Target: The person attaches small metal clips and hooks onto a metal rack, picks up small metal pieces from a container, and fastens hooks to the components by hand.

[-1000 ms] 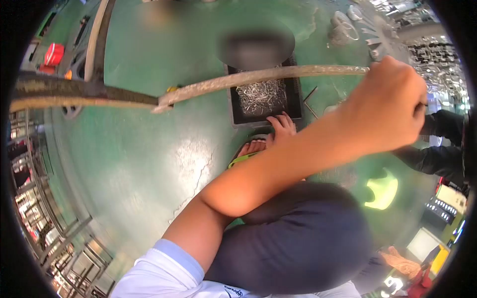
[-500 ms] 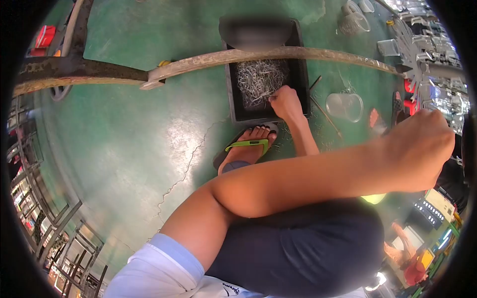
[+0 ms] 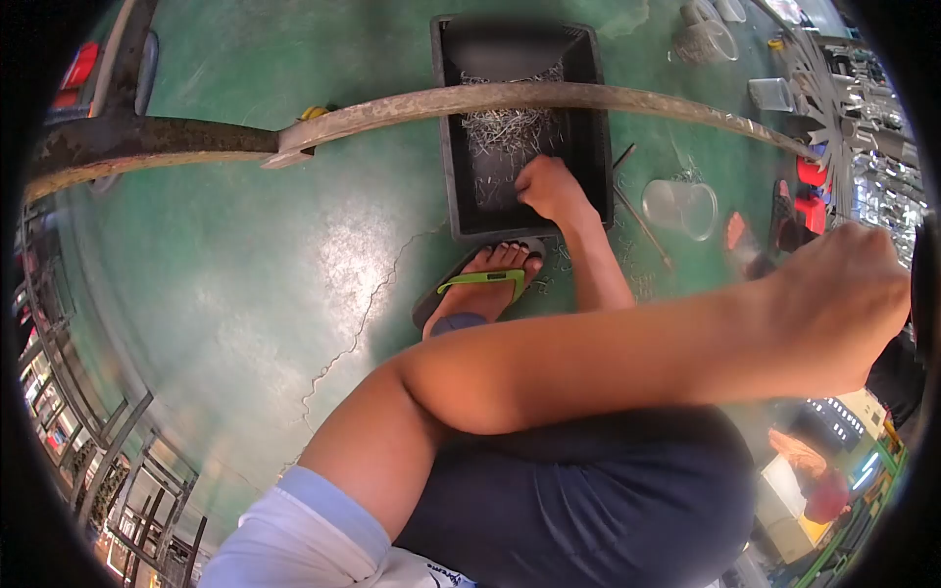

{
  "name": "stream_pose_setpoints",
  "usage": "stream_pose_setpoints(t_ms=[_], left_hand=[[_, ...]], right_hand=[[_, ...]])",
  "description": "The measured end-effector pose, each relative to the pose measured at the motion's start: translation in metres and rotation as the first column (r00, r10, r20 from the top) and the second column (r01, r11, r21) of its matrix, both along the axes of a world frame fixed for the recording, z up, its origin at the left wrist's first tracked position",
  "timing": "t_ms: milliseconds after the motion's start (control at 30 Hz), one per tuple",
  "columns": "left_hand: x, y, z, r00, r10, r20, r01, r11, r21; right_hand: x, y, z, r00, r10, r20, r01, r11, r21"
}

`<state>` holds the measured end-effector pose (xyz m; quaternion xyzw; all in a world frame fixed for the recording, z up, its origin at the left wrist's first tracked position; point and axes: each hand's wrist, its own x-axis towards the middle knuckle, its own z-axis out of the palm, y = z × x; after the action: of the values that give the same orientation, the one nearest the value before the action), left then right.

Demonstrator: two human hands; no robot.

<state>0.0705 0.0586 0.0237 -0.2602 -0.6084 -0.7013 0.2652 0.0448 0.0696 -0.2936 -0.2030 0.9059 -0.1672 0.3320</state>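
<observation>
A black tray on the floor holds a heap of small bent metal pieces, with a few more scattered at its near end. My right hand reaches into the tray's near right part, fingers pinched together just below the heap; anything between them is too small to tell. My left forearm crosses over the right one. At the far right my left hand is a closed fist near the shiny metal parts; its fingertips and whatever they hold are hidden.
A worn bar spans above the tray. To the tray's right lie a thin rod and a clear tub, with more tubs beyond. My sandalled foot is by the tray. Another person's foot shows at right.
My right hand has gone from the tray's near edge, fingers apart, to the heap, then drawn slightly back, pinched. My left fist has shifted right and lower in view.
</observation>
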Motion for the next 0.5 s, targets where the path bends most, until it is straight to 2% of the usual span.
stream_pose_setpoints(t_ms=[33, 67, 167, 267, 333, 367, 400, 433, 500], left_hand=[[-0.001, -0.003, 0.000, 0.999, -0.033, 0.001, 0.033, 0.999, -0.013], [-0.003, -0.006, 0.000, 0.998, -0.066, 0.003, 0.066, 0.997, -0.025], [-0.004, -0.010, 0.000, 0.997, -0.070, 0.018, 0.070, 0.998, -0.004], [-0.003, -0.012, 0.001, 0.999, -0.020, 0.048, 0.020, 1.000, 0.003], [-0.011, -0.013, 0.003, 0.990, -0.106, 0.088, 0.114, 0.990, -0.089], [-0.012, -0.011, 0.003, 0.995, -0.054, 0.084, 0.057, 0.998, -0.034], [-0.011, -0.010, 0.000, 0.997, -0.013, 0.075, 0.011, 1.000, 0.027], [-0.010, -0.016, 0.003, 0.996, -0.050, 0.070, 0.050, 0.999, 0.009], [-0.010, -0.029, 0.009, 0.990, -0.126, 0.062, 0.128, 0.991, -0.026]], right_hand=[[0.000, -0.005, -0.003, 0.998, 0.069, 0.008, -0.069, 0.997, -0.023], [-0.001, -0.011, -0.006, 0.994, 0.106, 0.035, -0.108, 0.993, 0.041], [0.007, -0.021, -0.001, 0.954, 0.276, -0.118, -0.258, 0.955, 0.149], [0.003, -0.025, 0.004, 0.893, 0.448, -0.047, -0.431, 0.879, 0.201], [0.008, -0.023, 0.001, 0.889, 0.446, -0.105, -0.429, 0.891, 0.148], [0.008, -0.020, 0.002, 0.887, 0.440, -0.142, -0.424, 0.896, 0.128], [0.008, -0.024, 0.001, 0.895, 0.436, -0.088, -0.412, 0.887, 0.207], [0.011, -0.012, -0.022, 0.875, 0.423, -0.236, -0.409, 0.906, 0.108], [0.009, -0.020, 0.004, 0.899, 0.429, -0.088, -0.397, 0.883, 0.251]])
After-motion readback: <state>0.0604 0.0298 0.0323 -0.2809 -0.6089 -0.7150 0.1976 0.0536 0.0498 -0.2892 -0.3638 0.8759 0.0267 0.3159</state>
